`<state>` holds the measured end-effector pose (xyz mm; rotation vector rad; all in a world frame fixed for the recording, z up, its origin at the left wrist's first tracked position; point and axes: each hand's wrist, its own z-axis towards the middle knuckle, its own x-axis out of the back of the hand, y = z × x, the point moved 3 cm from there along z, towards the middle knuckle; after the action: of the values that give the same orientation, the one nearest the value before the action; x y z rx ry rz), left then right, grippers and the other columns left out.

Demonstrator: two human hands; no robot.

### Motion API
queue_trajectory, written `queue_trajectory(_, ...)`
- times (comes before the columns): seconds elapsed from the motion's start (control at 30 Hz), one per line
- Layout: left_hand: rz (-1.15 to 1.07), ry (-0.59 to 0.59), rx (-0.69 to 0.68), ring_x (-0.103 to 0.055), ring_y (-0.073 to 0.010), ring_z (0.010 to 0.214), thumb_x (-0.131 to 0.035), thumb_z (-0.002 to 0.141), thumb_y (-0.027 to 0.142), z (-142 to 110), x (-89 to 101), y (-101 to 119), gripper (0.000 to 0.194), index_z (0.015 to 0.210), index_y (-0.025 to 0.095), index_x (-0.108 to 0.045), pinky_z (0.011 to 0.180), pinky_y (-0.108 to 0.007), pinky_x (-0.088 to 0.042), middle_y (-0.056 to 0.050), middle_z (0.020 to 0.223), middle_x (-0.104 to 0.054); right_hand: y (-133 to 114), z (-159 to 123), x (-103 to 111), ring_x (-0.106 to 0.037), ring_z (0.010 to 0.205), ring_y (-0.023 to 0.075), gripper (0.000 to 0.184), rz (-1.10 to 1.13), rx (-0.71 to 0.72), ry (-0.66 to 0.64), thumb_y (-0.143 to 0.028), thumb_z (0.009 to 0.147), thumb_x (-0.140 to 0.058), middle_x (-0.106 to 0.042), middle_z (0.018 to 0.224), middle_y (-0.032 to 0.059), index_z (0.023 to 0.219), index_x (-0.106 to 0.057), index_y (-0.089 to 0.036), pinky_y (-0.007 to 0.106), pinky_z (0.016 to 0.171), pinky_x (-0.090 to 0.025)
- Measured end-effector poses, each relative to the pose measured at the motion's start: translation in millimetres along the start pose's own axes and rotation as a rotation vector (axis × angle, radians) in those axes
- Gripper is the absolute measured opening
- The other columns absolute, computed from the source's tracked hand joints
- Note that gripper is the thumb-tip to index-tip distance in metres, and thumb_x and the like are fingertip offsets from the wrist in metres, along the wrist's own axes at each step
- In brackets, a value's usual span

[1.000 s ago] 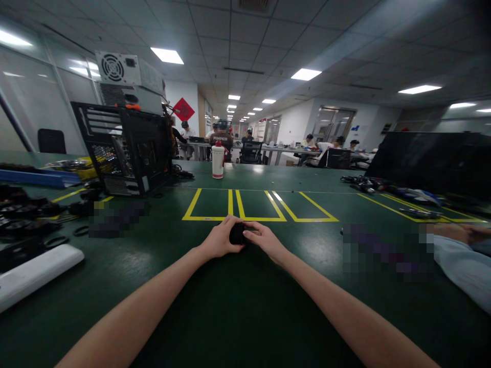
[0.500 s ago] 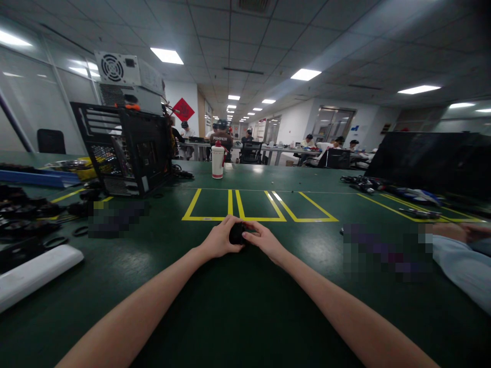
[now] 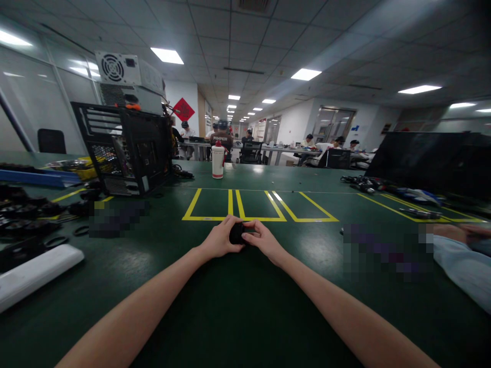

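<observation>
A small, dark black object (image 3: 236,234) with a rounded outline sits between my hands, just in front of the yellow tape lines. My left hand (image 3: 220,239) wraps it from the left, fingers over the top and thumb along the near side. At its right edge, the thumb and curled fingers of my right hand (image 3: 264,241) pinch it. Much of the object is covered by my fingers, and its exact kind cannot be made out. Both forearms reach forward over the green tabletop (image 3: 245,306).
Left: an open black computer case (image 3: 126,153) with power supplies (image 3: 130,71) on top, dark parts, and a white elongated object (image 3: 42,273). Ahead: a white cup (image 3: 218,161) and yellow taped outlines (image 3: 233,220). Right: cables (image 3: 364,184), a dark monitor (image 3: 433,158) and another person's sleeve (image 3: 460,260).
My right thumb and fingertips shift slightly at the black object's right side. My left hand and the object stay in practically the same place.
</observation>
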<state>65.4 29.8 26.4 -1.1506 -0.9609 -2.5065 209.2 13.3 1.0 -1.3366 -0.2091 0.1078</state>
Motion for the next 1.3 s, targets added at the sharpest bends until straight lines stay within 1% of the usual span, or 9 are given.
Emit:
queue_trajectory(0.2, -0.018, -0.006, 0.013, -0.051, -0.0188, 0.086, -0.065, 0.059, 0.027, -0.7, -0.7, -0.4, 0.054, 0.106, 0.025, -0.039, 0.072, -0.032, -0.044, -0.001, 0.099, -0.045, -3.0, 0.2, 0.3, -0.053, 0.092, 0.0174, 0.037, 0.018, -0.033, -0.031, -0.027, 0.066, -0.06, -0.05, 0.105, 0.0045, 0.1, -0.047, -0.02, 0.038, 0.084, -0.041)
queue_trajectory(0.3, -0.009, -0.005, 0.01, -0.051, -0.019, 0.086, -0.064, 0.059, 0.027, -0.9, 0.2, 0.8, 0.053, 0.105, 0.024, -0.039, 0.072, -0.032, -0.043, -0.001, 0.099, -0.045, -4.4, -0.7, 0.4, -0.052, 0.093, 0.0174, 0.039, 0.032, -0.019, -0.045, -0.025, 0.063, -0.063, -0.051, 0.104, 0.0037, 0.098, -0.048, -0.02, 0.037, 0.085, -0.04)
queue_trajectory(0.5, -0.015, -0.008, -0.003, -0.05, -0.0187, 0.086, -0.065, 0.059, 0.026, -0.9, 0.4, 1.8, 0.056, 0.107, 0.025, -0.038, 0.073, -0.032, -0.043, -0.001, 0.098, -0.045, -0.9, 0.6, 1.5, -0.052, 0.088, 0.0153, 0.025, 0.027, -0.042, 0.032, -0.036, 0.07, -0.054, -0.051, 0.099, 0.002, 0.09, -0.05, -0.021, 0.035, 0.079, -0.044)
queue_trajectory(0.63, -0.006, 0.007, -0.012, -0.05, -0.0186, 0.086, -0.065, 0.058, 0.027, -0.4, -1.2, -1.0, 0.055, 0.107, 0.025, -0.038, 0.073, -0.032, -0.043, -0.001, 0.097, -0.045, -2.6, 2.2, 1.1, -0.053, 0.088, 0.0159, 0.029, 0.048, -0.049, 0.025, -0.031, 0.068, -0.058, -0.052, 0.099, 0.0034, 0.092, -0.05, -0.019, 0.035, 0.079, -0.044)
queue_trajectory(0.77, -0.003, 0.008, -0.009, -0.05, -0.0189, 0.087, -0.066, 0.058, 0.027, -0.2, -1.3, -1.3, 0.055, 0.106, 0.024, -0.039, 0.074, -0.032, -0.043, -0.001, 0.098, -0.045, -5.0, 2.6, 2.1, -0.052, 0.093, 0.0176, 0.035, 0.026, -0.044, 0.001, -0.029, 0.067, -0.059, -0.054, 0.101, 0.0053, 0.099, -0.05, -0.018, 0.038, 0.086, -0.039)
queue_trajectory(0.9, -0.009, -0.002, 0.007, -0.051, -0.0191, 0.087, -0.065, 0.058, 0.026, -0.7, -0.2, 0.5, 0.056, 0.108, 0.024, -0.038, 0.073, -0.032, -0.043, -0.001, 0.1, -0.045, -5.0, 1.5, 1.7, -0.052, 0.096, 0.0177, 0.036, 0.057, 0.01, -0.039, -0.023, 0.06, -0.065, -0.054, 0.101, 0.0033, 0.093, -0.05, -0.019, 0.037, 0.088, -0.039)
queue_trajectory(1.0, -0.012, -0.012, 0.033, -0.051, -0.0197, 0.087, -0.065, 0.059, 0.026, -0.6, 0.1, 1.0, 0.057, 0.108, 0.025, -0.038, 0.073, -0.033, -0.044, -0.002, 0.101, -0.045, -2.2, 0.6, 1.7, -0.053, 0.093, 0.0161, 0.033, 0.061, 0.014, -0.025, -0.025, 0.063, -0.063, -0.053, 0.101, 0.0025, 0.092, -0.049, -0.02, 0.035, 0.085, -0.041)
queue_trajectory(1.17, -0.016, -0.004, 0.017, -0.051, -0.0199, 0.088, -0.065, 0.058, 0.026, 0.1, 0.7, 2.3, 0.055, 0.107, 0.025, -0.039, 0.075, -0.034, -0.043, -0.001, 0.098, -0.046, -0.8, 2.3, 3.9, -0.054, 0.088, 0.0157, 0.032, 0.006, -0.031, 0.014, -0.031, 0.066, -0.059, -0.054, 0.096, 0.0033, 0.095, -0.05, -0.02, 0.036, 0.082, -0.042)
queue_trajectory(1.3, -0.03, -0.012, 0.025, -0.051, -0.0199, 0.089, -0.065, 0.059, 0.026, -0.5, 1.1, 1.7, 0.055, 0.107, 0.025, -0.039, 0.075, -0.034, -0.043, -0.001, 0.1, -0.046, -4.4, 2.6, 4.0, -0.053, 0.091, 0.0179, 0.037, 0.024, -0.093, -0.033, -0.031, 0.066, -0.059, -0.054, 0.1, 0.005, 0.101, -0.049, -0.02, 0.038, 0.082, -0.042)
